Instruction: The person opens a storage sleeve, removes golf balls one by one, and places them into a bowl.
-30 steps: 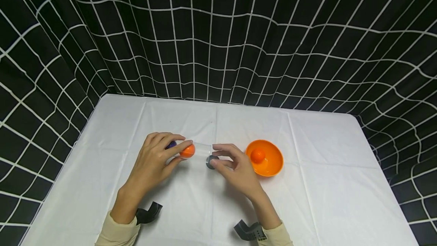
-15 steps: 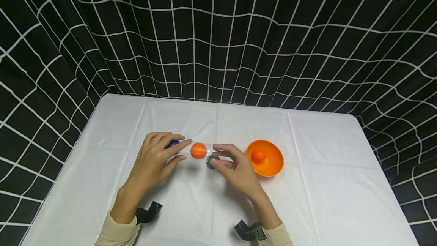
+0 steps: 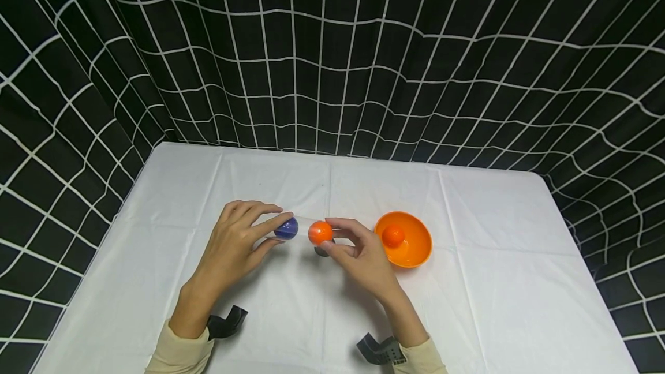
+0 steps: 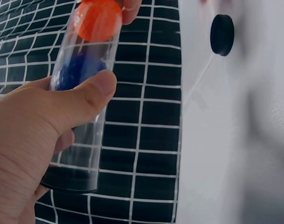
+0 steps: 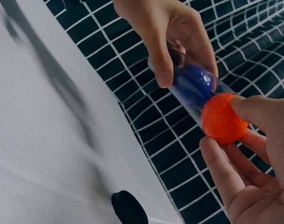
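Observation:
My left hand (image 3: 236, 241) grips a clear tube (image 4: 81, 151) with a dark closed end, held sideways above the white table. Inside it, close to the left fingertips, sits a blue ball (image 3: 287, 228). At the tube's right-hand mouth is an orange ball (image 5: 223, 119), partly out of it. The thumb and fingers of my right hand (image 3: 363, 255) pinch that ball; in the right wrist view the thumb lies on one side and fingers on the other. A black round cap (image 4: 222, 35) lies on the table below the mouth, mostly hidden in the head view.
Just right of my right hand stands an orange bowl (image 3: 419, 247) with another orange ball (image 3: 392, 236) in it. A white cloth covers the table (image 3: 499, 293). Behind it hangs a black curtain (image 3: 358, 74) with a white grid.
Both balls have slid rightward along the tube. The orange one has gone from the left fingertips to the right hand, which now holds it. Both hands have stayed in place.

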A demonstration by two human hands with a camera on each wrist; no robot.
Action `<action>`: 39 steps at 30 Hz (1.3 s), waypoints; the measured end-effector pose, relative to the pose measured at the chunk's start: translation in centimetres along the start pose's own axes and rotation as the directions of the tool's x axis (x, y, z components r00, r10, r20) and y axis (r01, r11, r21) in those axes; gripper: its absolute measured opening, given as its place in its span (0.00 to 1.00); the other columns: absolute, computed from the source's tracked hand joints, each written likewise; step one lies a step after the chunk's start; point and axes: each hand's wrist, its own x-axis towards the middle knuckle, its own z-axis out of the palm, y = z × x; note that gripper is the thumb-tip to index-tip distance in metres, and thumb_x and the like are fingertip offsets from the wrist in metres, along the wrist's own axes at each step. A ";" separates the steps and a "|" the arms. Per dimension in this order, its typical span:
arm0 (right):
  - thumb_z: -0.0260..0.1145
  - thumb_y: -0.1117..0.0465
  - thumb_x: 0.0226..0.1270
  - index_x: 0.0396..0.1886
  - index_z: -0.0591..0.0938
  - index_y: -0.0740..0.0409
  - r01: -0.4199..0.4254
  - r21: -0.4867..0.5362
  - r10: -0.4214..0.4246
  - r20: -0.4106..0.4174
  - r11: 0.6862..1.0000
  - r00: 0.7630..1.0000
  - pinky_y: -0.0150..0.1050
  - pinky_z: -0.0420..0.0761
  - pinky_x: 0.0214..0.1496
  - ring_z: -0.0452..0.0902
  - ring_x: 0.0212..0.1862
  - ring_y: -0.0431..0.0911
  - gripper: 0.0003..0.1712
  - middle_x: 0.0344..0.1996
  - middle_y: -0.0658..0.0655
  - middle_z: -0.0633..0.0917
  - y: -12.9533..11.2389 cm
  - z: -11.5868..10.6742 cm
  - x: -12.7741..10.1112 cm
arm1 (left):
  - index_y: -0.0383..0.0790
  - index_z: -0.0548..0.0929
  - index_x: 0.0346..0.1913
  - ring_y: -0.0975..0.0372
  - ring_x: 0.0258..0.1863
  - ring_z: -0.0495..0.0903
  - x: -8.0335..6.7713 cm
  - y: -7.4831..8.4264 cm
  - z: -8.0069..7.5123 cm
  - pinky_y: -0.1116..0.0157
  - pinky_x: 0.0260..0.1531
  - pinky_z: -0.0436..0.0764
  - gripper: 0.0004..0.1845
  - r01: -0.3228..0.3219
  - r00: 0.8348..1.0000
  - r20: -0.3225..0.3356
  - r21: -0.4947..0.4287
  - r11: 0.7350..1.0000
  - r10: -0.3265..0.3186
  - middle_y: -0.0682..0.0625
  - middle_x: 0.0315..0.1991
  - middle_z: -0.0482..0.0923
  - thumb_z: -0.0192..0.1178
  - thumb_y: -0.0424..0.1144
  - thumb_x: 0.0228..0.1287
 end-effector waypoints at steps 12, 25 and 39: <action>0.73 0.70 0.69 0.65 0.80 0.62 0.018 0.010 -0.018 0.009 1.000 1.000 0.35 0.89 0.56 0.91 0.51 0.61 0.26 0.59 0.68 0.84 -0.3 0.1 -0.1 | 0.55 0.88 0.62 0.53 0.57 0.83 -0.2 -0.1 0.2 0.50 0.62 0.76 0.27 -0.006 1.000 -0.009 -0.015 1.000 0.006 0.51 0.55 0.88 0.80 0.45 0.57; 0.74 0.74 0.65 0.61 0.81 0.65 0.068 -0.008 -0.069 -0.060 0.998 0.996 0.35 0.90 0.55 0.87 0.55 0.37 0.25 0.58 0.68 0.84 -0.6 -0.2 -0.2 | 0.52 0.88 0.62 0.54 0.57 0.84 -0.1 -0.2 0.3 0.51 0.64 0.76 0.28 0.024 1.000 -0.018 -0.072 0.997 -0.025 0.51 0.56 0.89 0.80 0.45 0.58; 0.73 0.75 0.66 0.64 0.79 0.66 0.080 -0.010 -0.081 -0.101 0.997 0.992 0.32 0.88 0.57 0.87 0.53 0.39 0.27 0.62 0.66 0.81 -1.3 -1.7 -0.5 | 0.53 0.88 0.63 0.55 0.56 0.84 -0.1 -0.2 0.5 0.52 0.63 0.77 0.28 0.011 0.999 -0.043 -0.101 0.995 -0.015 0.52 0.54 0.89 0.80 0.44 0.58</action>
